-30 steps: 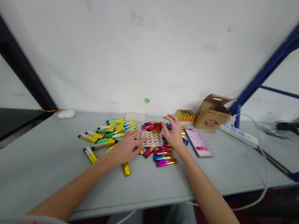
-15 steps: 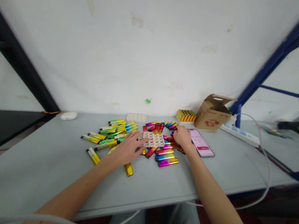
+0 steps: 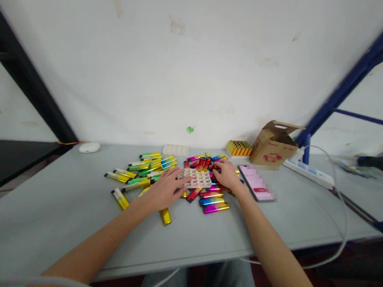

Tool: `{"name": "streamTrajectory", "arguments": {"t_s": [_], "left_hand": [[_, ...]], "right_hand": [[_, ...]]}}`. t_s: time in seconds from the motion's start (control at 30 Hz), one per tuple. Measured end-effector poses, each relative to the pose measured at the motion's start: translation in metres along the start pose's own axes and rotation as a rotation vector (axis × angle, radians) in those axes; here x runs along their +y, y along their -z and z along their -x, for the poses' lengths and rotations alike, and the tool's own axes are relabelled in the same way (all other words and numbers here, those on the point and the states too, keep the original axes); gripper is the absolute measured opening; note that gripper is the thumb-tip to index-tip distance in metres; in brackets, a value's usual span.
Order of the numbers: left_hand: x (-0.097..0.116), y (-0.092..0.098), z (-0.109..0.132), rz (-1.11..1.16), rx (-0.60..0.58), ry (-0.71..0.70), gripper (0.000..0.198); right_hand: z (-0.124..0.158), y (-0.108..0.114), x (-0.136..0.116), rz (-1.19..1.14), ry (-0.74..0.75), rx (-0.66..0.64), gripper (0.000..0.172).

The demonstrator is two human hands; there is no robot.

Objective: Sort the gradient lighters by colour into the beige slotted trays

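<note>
My left hand [image 3: 166, 188] grips the left end of a white perforated tray [image 3: 194, 178], thumb at its near side and fingers at its far side. Several red and gold lighters [image 3: 204, 163] stand in the tray's far row. At the tray's right end, my right hand [image 3: 227, 174] is closed in a pinch on a red lighter [image 3: 214, 167], mostly covered by the fingers. Loose purple, blue and red lighters [image 3: 216, 208] lie around the right hand. Yellow and green lighters [image 3: 148, 164] are spread to the left of the tray.
A second white tray [image 3: 176, 150] lies by the wall. At the back right are a tray filled with yellow lighters [image 3: 239, 148], an opened cardboard box [image 3: 273, 144] and a power strip [image 3: 309, 173]. A phone [image 3: 257, 184] lies right of my right hand; a white case [image 3: 89, 147] sits far left.
My right hand has moved left, from beside the phone to the tray's right end, with a red lighter now showing at its fingertips. My left hand stays on the tray.
</note>
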State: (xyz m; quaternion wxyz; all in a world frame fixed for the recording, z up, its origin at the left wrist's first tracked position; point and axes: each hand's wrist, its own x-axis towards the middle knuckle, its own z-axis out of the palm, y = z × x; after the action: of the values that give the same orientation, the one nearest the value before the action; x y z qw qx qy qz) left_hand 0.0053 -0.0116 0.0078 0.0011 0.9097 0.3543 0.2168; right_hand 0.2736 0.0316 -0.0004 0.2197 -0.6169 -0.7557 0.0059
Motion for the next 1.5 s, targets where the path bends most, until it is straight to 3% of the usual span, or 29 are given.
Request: {"name": "streamTrajectory", "arguments": {"t_s": [0.3,0.53,0.87,1.17,1.33,1.5], "left_hand": [[0.000,0.001,-0.001,-0.025,-0.034,0.006,0.037],[0.001,0.002,-0.001,-0.028,-0.023,0.010,0.038],[0.000,0.000,-0.001,-0.014,-0.035,0.021,0.038],[-0.002,-0.002,-0.002,-0.008,-0.027,0.021,0.039],[-0.003,-0.003,-0.002,-0.002,-0.029,0.025,0.039],[-0.004,-0.004,-0.001,0.015,-0.017,0.027,0.039]], "right_hand": [[-0.001,0.007,-0.006,-0.035,-0.014,-0.035,0.023],[0.001,0.011,-0.010,0.010,-0.021,0.009,0.029],[-0.008,0.012,0.009,-0.138,0.095,-0.101,0.036],[-0.020,0.001,0.011,-0.127,0.109,-0.069,0.041],[-0.021,0.005,0.013,-0.016,0.142,-0.056,0.025],[-0.018,0.005,0.020,-0.186,0.186,-0.046,0.012]]}}
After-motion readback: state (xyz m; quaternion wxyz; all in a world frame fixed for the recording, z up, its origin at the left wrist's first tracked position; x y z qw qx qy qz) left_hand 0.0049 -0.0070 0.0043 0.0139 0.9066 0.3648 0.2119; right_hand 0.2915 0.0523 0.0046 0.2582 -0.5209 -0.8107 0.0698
